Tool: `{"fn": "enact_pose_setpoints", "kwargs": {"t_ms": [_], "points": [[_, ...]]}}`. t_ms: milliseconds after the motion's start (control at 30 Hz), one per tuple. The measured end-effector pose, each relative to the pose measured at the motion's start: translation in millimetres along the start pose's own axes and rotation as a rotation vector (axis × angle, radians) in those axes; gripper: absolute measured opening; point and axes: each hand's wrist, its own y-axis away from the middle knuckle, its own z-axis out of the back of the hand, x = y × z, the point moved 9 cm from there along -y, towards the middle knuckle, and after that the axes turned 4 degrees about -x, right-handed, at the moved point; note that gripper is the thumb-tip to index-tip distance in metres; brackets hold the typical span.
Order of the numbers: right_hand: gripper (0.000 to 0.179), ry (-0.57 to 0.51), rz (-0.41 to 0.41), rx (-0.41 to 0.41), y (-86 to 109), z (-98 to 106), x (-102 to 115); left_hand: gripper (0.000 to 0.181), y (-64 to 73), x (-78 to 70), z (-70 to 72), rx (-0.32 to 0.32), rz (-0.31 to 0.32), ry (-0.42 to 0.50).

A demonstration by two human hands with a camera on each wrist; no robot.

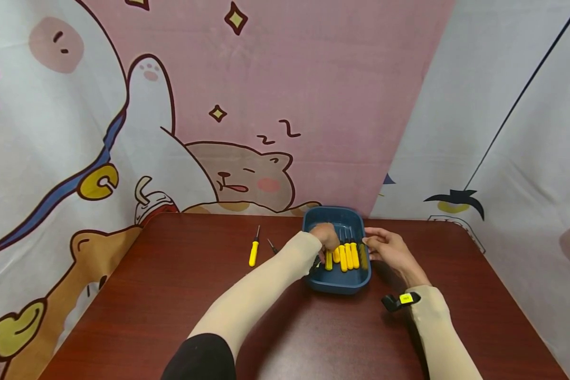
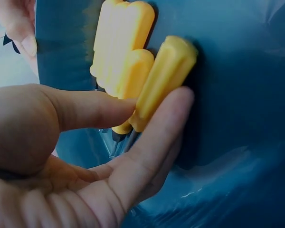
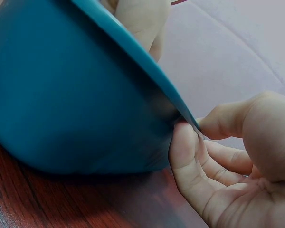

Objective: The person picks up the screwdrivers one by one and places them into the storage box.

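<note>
A blue plastic bin [image 1: 337,286] stands near the table's back edge with several yellow-handled screwdrivers [image 1: 349,257] lying side by side in it. Reaching inside, my left hand [image 1: 325,236] pinches one screwdriver [image 2: 164,78] between thumb and fingers, low on its yellow handle. That screwdriver lies at the left end of the row, beside another handle [image 2: 135,71]. My right hand [image 1: 393,254] holds the bin's right rim, and in the right wrist view its thumb and fingers [image 3: 183,147] pinch the wall's edge. My left hand hides some shafts in the head view.
Left of the bin, another yellow-handled screwdriver [image 1: 253,254] lies on the brown table [image 1: 171,295]. A dark, thin tip [image 1: 272,246] shows beside the left sleeve, the rest of it hidden. Behind the table hangs a cartoon-printed cloth [image 1: 351,105].
</note>
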Motion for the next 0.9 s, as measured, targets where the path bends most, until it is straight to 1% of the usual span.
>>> {"fn": "enact_pose_setpoints", "kwargs": {"t_ms": [200, 333, 467, 533, 700, 900], "points": [[0.051, -0.002, -0.003, -0.003, -0.1, -0.3, 0.3, 0.037, 4.7, 1.7, 1.3, 0.007, 0.021, 0.013], [0.050, 0.004, -0.006, -0.005, 0.1, -0.3, -0.2, 0.037, 6.3, 2.6, 2.4, -0.001, 0.024, 0.014], [0.050, 0.003, -0.004, -0.006, 0.0, -0.4, 0.0, 0.034, 4.1, 3.9, 3.6, -0.020, 0.017, 0.018], [0.050, 0.003, -0.005, -0.006, 0.2, -0.4, 0.4, 0.032, 0.4, 4.7, 3.7, -0.031, 0.013, 0.025], [0.050, 0.002, -0.005, -0.001, 0.4, -0.9, 1.0, 0.035, -8.7, 4.2, 4.4, -0.042, -0.028, 0.019], [0.050, -0.003, 0.001, 0.005, 0.4, -1.4, 0.8, 0.044, -11.2, 0.3, 8.7, -0.075, -0.093, -0.018]]}}
